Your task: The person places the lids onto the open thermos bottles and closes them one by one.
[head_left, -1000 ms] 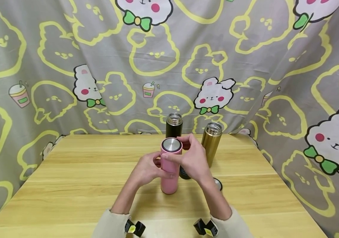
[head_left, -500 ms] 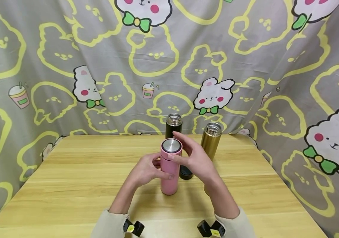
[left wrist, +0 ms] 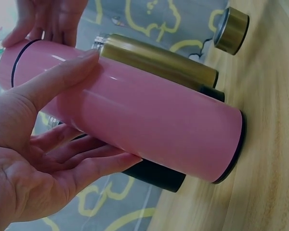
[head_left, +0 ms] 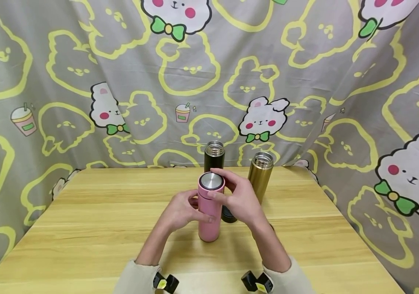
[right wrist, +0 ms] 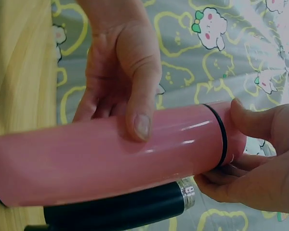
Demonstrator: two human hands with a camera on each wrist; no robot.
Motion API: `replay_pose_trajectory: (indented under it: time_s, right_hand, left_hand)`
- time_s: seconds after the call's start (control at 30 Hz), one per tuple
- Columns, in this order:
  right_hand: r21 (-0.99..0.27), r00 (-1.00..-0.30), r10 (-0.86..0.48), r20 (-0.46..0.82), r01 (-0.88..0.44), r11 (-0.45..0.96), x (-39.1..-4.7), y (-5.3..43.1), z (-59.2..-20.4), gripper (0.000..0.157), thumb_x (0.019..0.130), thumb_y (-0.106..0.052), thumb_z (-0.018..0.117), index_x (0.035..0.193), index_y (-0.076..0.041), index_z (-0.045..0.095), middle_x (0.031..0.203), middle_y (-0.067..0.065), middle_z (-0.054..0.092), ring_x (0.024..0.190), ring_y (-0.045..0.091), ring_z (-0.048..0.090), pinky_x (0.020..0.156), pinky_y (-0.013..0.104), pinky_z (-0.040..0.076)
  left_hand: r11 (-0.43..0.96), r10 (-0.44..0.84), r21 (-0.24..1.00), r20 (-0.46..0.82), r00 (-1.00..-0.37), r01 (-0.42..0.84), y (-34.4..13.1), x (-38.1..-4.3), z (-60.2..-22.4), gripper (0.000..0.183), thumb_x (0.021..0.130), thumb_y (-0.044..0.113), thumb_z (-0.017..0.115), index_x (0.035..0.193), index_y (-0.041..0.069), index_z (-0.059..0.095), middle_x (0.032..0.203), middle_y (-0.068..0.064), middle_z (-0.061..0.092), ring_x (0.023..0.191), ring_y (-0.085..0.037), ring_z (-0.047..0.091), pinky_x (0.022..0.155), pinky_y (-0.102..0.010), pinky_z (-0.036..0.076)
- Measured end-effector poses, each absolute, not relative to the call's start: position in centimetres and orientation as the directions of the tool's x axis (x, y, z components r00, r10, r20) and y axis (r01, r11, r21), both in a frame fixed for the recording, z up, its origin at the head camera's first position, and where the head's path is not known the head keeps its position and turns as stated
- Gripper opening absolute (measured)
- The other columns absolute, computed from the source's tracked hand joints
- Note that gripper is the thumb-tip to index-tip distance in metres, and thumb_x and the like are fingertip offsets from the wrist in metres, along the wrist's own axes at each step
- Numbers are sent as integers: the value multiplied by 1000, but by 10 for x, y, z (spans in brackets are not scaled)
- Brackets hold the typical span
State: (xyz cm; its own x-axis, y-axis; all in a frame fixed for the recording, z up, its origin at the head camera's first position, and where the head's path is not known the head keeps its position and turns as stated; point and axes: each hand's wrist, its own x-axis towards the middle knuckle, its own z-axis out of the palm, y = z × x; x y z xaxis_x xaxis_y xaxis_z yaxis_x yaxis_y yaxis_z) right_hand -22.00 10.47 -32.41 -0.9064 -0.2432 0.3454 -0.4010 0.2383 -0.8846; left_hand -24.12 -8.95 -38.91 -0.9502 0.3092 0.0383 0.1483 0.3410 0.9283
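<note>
A pink thermos bottle (head_left: pixel 209 228) stands upright on the wooden table, its pink lid (head_left: pixel 205 195) in place with a silver disc on top. My left hand (head_left: pixel 180 210) grips the body from the left, thumb across the near side and fingers behind it, as the left wrist view also shows. At the top, my right hand (head_left: pixel 240 200) holds the lid, with the thumb on its near side and the fingers round the far side. A dark seam ring (right wrist: pixel 217 134) between lid and body shows in the right wrist view.
Behind the pink bottle stands a lidless black thermos (head_left: pixel 214 161). A lidless gold thermos (head_left: pixel 260 177) is to its right. On the table lie a black lid (head_left: pixel 229 215) and a gold lid (left wrist: pixel 231 31), mostly hidden by my right forearm in the head view.
My right hand's fingers lifted away from the lid and its wrist swung right, then they came back round the lid. My left hand and the pink bottle have stayed in place.
</note>
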Motion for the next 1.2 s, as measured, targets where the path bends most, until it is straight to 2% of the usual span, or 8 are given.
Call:
replay_pose_trajectory:
  time_s: [0.2,0.4,0.6,0.77,0.9,1.07,1.2]
  right_hand:
    - [-877,-924,-148,351,-380,293,-221,102,-325,58,75,-16,91,128,-13,67,119,5,72,114,22,68,102,44,52]
    - [-860,-925,-69,374,-373,347,-219,96,-327,59,68,-25,96,118,-14,67,118,-1,70,107,17,66,94,41,53]
    - [-867,-936,-86,343,-350,354,-217,95,-326,64,69,-30,95,122,-15,62,118,-2,67,113,17,63,100,43,49]
    - [-862,-937,-139,320,-349,367,-217,98,-322,73,71,-28,94,133,-16,57,126,2,65,125,22,59,109,48,45]
    - [-865,-929,-221,297,-359,349,-218,102,-320,82,76,-23,91,147,-16,49,137,5,61,133,25,55,114,48,41]
    - [-902,-894,-346,284,-371,219,-218,106,-319,72,87,-6,78,151,-9,45,144,13,55,137,28,53,117,45,39]
    - [-908,-894,-348,281,-365,204,-218,107,-320,67,88,-2,75,149,-7,48,140,14,58,134,29,56,113,46,43]
  left_hand:
    - [359,277,923,37,-960,140,-89,-240,-388,69,61,28,98,124,20,70,106,-2,77,100,-17,72,87,-39,58]
    - [378,265,913,51,-963,152,-89,-239,-386,62,61,30,98,117,20,71,100,0,77,95,-14,72,82,-35,58]
    - [355,284,924,38,-958,142,-92,-238,-386,63,63,28,97,120,19,71,105,-2,77,99,-16,72,85,-37,58]
    - [365,293,920,32,-956,143,-93,-239,-386,66,64,28,96,124,18,70,111,-3,76,105,-19,71,89,-39,58]
    - [358,308,922,34,-951,149,-93,-239,-387,66,65,27,96,125,19,70,115,-4,75,109,-21,70,91,-41,58]
    - [347,324,925,36,-945,154,-93,-240,-388,64,65,26,96,124,19,70,116,-4,75,112,-23,70,93,-43,57]
    - [343,328,926,37,-944,155,-93,-240,-388,64,65,26,96,123,19,71,115,-4,75,111,-22,70,93,-43,57]
